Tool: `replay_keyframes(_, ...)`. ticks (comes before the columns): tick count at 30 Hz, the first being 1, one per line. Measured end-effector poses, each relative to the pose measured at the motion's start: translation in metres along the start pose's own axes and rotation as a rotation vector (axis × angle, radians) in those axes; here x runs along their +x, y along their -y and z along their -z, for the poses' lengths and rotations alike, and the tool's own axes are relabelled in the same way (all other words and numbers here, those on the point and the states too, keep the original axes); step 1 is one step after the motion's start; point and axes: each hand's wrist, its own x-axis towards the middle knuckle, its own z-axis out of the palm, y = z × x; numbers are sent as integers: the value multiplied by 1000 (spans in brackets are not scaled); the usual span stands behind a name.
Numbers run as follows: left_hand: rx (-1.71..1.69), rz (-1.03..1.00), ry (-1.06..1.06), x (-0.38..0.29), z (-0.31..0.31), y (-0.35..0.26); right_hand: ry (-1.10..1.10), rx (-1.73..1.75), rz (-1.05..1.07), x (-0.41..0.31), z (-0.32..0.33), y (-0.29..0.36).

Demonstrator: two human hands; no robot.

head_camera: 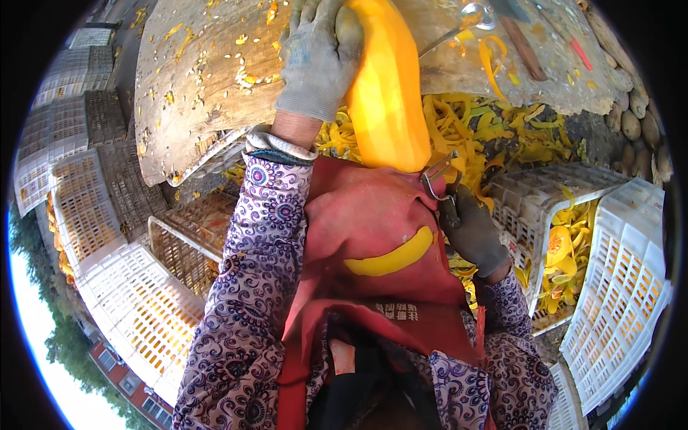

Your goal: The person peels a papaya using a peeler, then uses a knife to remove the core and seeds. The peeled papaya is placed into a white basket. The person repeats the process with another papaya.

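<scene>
A long peeled orange squash (387, 91) lies from the wooden board down to the red apron (371, 204) on my lap. My left hand (322, 59), in a grey glove, grips the far part of the squash from its left side. A metal peeler (438, 180) is in my gloved right hand (473, 231), beside the near end of the squash. The peeler's head is close to the squash; whether it touches cannot be told. On the apron rests a curved strip of yellow peel (389, 255).
Seeds and scraps dot the wooden board (199, 102), where a spoon (449, 40), a knife (521, 45) and a red-handled tool (578, 54) lie. Peelings (457, 129) heap below its edge. White plastic crates (618, 290) stand right, others (142, 301) left. Several whole squashes (631, 123) are stacked far right.
</scene>
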Motion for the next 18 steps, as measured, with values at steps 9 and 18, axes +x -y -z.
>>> replay_keyframes(9,88,75,43,7,-11,1,-348,-491,494,67,38,48)
replay_keyframes(18,118,28,43,10,-14,-2,-458,-619,511,65,20,52)
